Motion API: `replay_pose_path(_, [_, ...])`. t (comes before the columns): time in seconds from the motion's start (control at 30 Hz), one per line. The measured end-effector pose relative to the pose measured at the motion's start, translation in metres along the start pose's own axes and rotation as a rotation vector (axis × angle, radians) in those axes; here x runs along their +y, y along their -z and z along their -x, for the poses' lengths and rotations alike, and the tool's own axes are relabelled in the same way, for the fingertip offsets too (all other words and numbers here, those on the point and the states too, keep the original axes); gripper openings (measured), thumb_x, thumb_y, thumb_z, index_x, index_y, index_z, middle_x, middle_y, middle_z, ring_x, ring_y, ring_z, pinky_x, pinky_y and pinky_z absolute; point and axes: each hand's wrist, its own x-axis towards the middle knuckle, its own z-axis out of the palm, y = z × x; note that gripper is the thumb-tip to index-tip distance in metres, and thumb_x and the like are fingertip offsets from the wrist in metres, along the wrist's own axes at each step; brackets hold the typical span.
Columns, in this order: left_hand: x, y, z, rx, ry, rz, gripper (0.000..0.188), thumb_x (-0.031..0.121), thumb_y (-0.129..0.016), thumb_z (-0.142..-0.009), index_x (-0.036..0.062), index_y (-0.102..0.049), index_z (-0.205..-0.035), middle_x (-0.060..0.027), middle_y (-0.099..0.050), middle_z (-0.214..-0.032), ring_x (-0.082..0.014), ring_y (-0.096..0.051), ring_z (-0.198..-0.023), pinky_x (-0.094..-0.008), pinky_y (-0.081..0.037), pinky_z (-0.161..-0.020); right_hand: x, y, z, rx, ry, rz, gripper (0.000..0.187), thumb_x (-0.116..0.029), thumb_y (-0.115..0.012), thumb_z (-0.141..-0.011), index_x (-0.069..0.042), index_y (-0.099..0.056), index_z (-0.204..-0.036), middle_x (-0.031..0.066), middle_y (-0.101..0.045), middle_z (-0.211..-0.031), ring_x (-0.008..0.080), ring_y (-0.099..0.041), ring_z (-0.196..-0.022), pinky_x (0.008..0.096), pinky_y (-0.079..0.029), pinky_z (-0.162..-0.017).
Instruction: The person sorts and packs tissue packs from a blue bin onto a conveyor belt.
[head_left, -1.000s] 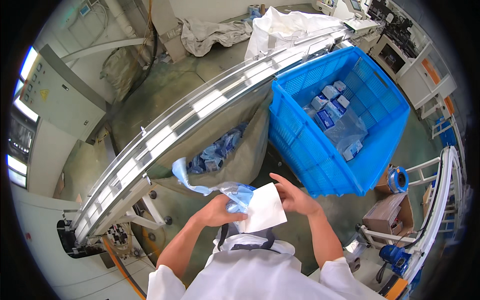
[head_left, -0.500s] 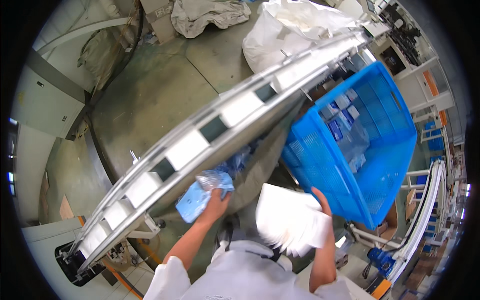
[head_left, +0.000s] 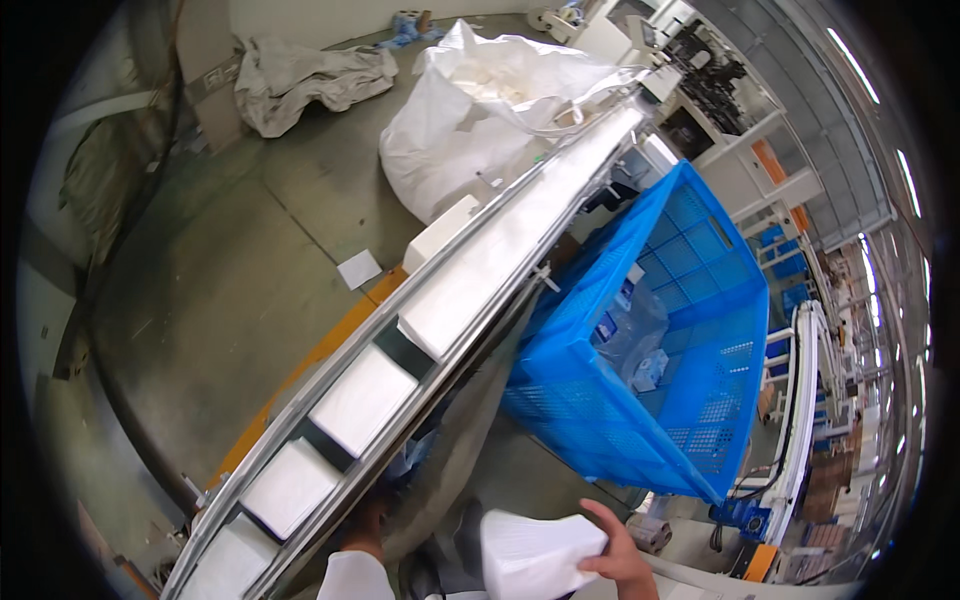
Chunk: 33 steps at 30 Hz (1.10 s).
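At the lower middle, my right hand (head_left: 620,562) is closed round the edge of a thick stack of white paper tissues (head_left: 535,550), its thumb on the near side and the stack fanned a little. My left hand (head_left: 366,522) reaches down beside the conveyor's near edge, over a grey cloth sling (head_left: 465,440). Shadow and the conveyor hide its fingers, so what they hold does not show. Crumpled blue plastic (head_left: 412,455) lies in the sling just beyond that hand. Rows of white tissue stacks (head_left: 363,400) lie along the conveyor (head_left: 400,360).
A large blue plastic crate (head_left: 640,425) with several wrapped packs stands right of the conveyor. Beyond the conveyor is a big white sack (head_left: 430,140), and a grey cover (head_left: 305,80) lies on the floor. A white sheet (head_left: 358,269) lies near the conveyor's far side.
My left hand, which held a blue plastic wrapper, has gone down beside the conveyor, and the wrapper is out of sight. My right hand keeps the tissue stack, lower now. The view has shifted.
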Motion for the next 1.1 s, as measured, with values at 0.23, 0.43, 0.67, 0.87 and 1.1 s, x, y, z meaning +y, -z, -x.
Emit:
replay_pose_path(0.23, [0.040,0.035,0.027,-0.196,0.001,0.049,0.064,0.049,-0.045,-0.090,0.0045,-0.046,-0.136,-0.0230,-0.049,-0.133,-0.0351,-0.043,-0.127,-0.0403,-0.033,-0.107,-0.025,0.006,-0.005,-0.147,0.006,-0.242,0.096,0.011,-0.078,-0.064,-0.006,-0.028,-0.145,0.0172,-0.053,-0.128,0.0227,-0.055,-0.112,0.0367,-0.048,-0.093])
replay_pose_path(0.43, [0.172,0.123,0.223,0.012,-0.169,0.138,0.064,0.048,-0.049,-0.091,0.0017,-0.048,-0.134,-0.0217,-0.052,-0.133,-0.0324,-0.047,-0.127,-0.0380,-0.037,-0.104,-0.024,0.063,0.029,-0.190,0.166,-0.328,0.094,0.011,-0.077,-0.065,-0.008,-0.031,-0.144,0.0150,-0.055,-0.125,0.0239,-0.055,-0.113,0.0376,-0.047,-0.095])
replay_pose_path(0.67, [0.239,0.077,0.345,0.256,-0.303,0.568,0.047,0.029,-0.060,-0.091,-0.0018,-0.053,-0.126,-0.0170,-0.064,-0.115,-0.0239,-0.062,-0.106,-0.0331,-0.047,-0.092,0.003,0.106,0.066,-0.222,0.110,-0.325,0.089,0.007,-0.077,-0.069,-0.007,-0.032,-0.144,0.0168,-0.054,-0.128,0.0249,-0.053,-0.117,0.0385,-0.041,-0.101])
replay_pose_path(0.87, [0.284,0.031,0.391,0.326,-0.405,0.549,0.039,0.026,-0.059,-0.092,-0.0016,-0.058,-0.120,-0.0144,-0.065,-0.111,-0.0209,-0.062,-0.102,-0.0313,-0.048,-0.088,-0.002,0.126,0.110,-0.431,0.279,-0.380,0.097,0.011,-0.079,-0.062,-0.008,-0.031,-0.144,0.0132,-0.054,-0.126,0.0234,-0.051,-0.119,0.0384,-0.038,-0.103])
replay_pose_path(1.1, [0.342,0.035,0.408,0.136,-0.552,1.085,0.041,0.026,-0.054,-0.097,-0.0011,-0.052,-0.128,-0.0116,-0.058,-0.124,-0.0198,-0.057,-0.112,-0.0308,-0.046,-0.095,-0.039,0.130,0.160,-0.363,0.031,-0.572,0.099,0.000,-0.086,-0.057,-0.005,-0.033,-0.141,0.0145,-0.058,-0.122,0.0256,-0.053,-0.120,0.0395,-0.038,-0.103])
